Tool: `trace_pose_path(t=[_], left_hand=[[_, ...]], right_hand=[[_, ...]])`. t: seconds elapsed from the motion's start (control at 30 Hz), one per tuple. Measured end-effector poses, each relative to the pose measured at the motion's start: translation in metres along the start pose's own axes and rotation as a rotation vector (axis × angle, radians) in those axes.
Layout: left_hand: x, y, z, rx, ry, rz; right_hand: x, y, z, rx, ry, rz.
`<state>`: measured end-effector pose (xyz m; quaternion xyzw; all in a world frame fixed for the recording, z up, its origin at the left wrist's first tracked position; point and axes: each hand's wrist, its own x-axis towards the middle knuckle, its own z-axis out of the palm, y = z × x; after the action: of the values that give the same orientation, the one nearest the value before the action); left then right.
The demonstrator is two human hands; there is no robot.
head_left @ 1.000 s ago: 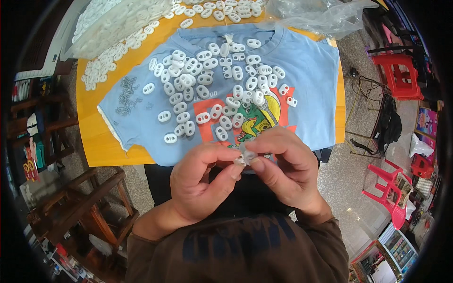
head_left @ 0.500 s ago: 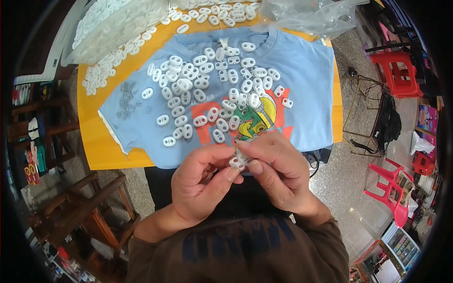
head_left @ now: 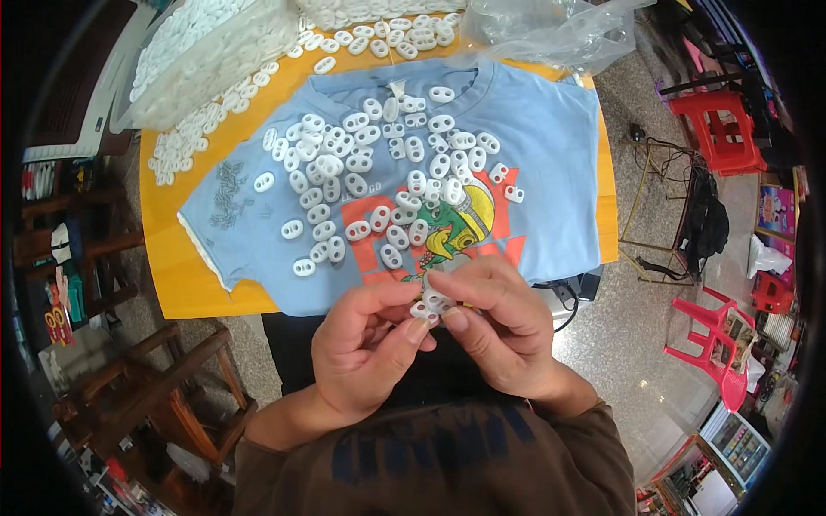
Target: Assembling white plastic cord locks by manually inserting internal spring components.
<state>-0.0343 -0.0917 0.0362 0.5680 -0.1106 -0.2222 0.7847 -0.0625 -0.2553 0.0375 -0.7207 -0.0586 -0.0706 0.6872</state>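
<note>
My left hand [head_left: 361, 348] and my right hand [head_left: 502, 331] meet just in front of the table's near edge, fingertips almost touching. Between them are small white two-hole cord locks [head_left: 424, 311]. The left thumb and fingers pinch one, and the right thumb and forefinger grip another against it. The fingers partly cover these pieces, so how they join cannot be made out. Beyond my hands, many loose cord locks [head_left: 357, 230] lie scattered over a light blue T-shirt [head_left: 551, 172] with a colourful cartoon print.
The shirt covers much of a yellow-topped table [head_left: 185, 288]. A clear bin [head_left: 211, 64] full of white pieces stands far left, with more pieces spilled beside it. A clear plastic bag [head_left: 551, 34] lies far right. Red stools [head_left: 718, 133] and a wooden frame [head_left: 155, 387] flank the table.
My hands stay together and have shifted slightly left and down. The white pieces between my fingertips have turned a little and show more. The whole view has also moved slightly.
</note>
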Motion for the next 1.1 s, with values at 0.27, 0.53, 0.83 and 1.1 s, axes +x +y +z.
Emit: trace_pose_path(t=[0.27, 0.53, 0.83, 1.1], left_hand=[[-0.003, -0.002, -0.002, 0.069, -0.021, 0.032], [-0.004, 0.0, -0.006, 0.116, -0.09, -0.051], [-0.004, 0.008, -0.006, 0.003, -0.164, -0.098], [-0.018, 0.011, 0.002, -0.003, -0.143, -0.049]], right_hand=[[0.002, -0.003, -0.001, -0.035, -0.034, -0.053], [0.001, -0.002, 0.0, -0.019, 0.0, -0.055], [-0.003, -0.004, -0.001, -0.006, -0.027, -0.083], [-0.012, -0.013, -0.002, -0.063, -0.099, -0.188]])
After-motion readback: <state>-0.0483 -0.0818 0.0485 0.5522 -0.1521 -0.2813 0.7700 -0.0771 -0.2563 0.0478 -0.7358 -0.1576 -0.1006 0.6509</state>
